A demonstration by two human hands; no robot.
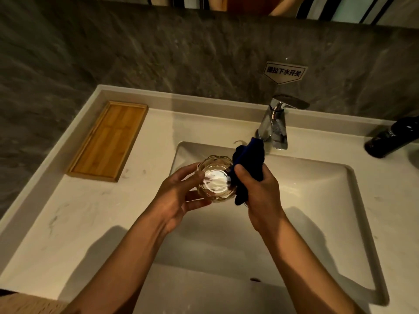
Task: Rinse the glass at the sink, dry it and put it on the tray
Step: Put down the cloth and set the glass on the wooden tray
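Observation:
A clear faceted glass (215, 179) is held over the left part of the sink basin (317, 200), its mouth facing up toward me. My left hand (179, 196) grips it from the left side. My right hand (258, 196) holds a dark blue cloth (249, 159) pressed against the glass's right side. The wooden tray (108, 141) lies on the counter to the left of the basin and has nothing on it.
A chrome faucet (276, 123) stands behind the basin, with no water running. A dark bottle (392, 137) lies on the counter at the far right. A white sign (284, 72) is stuck on the grey stone wall. The white counter (68, 223) spreads left of the basin.

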